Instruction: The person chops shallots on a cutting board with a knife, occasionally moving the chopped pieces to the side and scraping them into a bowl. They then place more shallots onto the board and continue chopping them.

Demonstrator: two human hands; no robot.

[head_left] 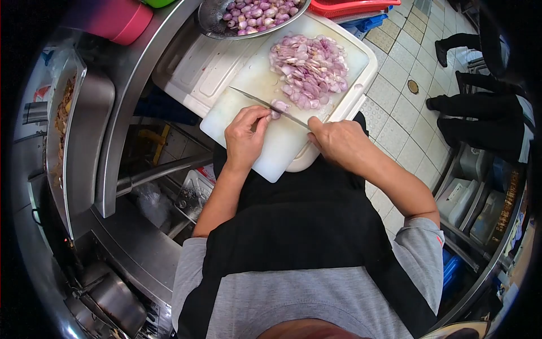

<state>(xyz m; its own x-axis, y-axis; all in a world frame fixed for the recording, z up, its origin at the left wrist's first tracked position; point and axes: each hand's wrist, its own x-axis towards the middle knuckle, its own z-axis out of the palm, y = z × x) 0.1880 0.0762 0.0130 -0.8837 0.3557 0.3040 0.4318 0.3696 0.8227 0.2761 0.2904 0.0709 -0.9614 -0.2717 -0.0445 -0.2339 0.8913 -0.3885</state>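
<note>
My right hand (337, 141) is wrapped round the handle of a kitchen knife (254, 98), whose blade lies across the white cutting board (228, 127). By the blade, the bent fingers of my left hand (248, 133) pinch a shallot (275, 114), partly hidden by the knife and fingertips. Thin slices stand against the blade's far side. Beyond it, a large heap of sliced shallots (310, 68) covers the far right of the board. A metal bowl (248, 35) of whole peeled shallots stands past the board's far edge.
Beneath the board is a cream plastic lid (197, 65). To the left runs a steel counter edge (127, 85), with a pink container (121, 22) and a deep metal pan (90, 135). Red basket (353, 7) stands at the back. Other people's legs (480, 116) are on the tiled floor to the right.
</note>
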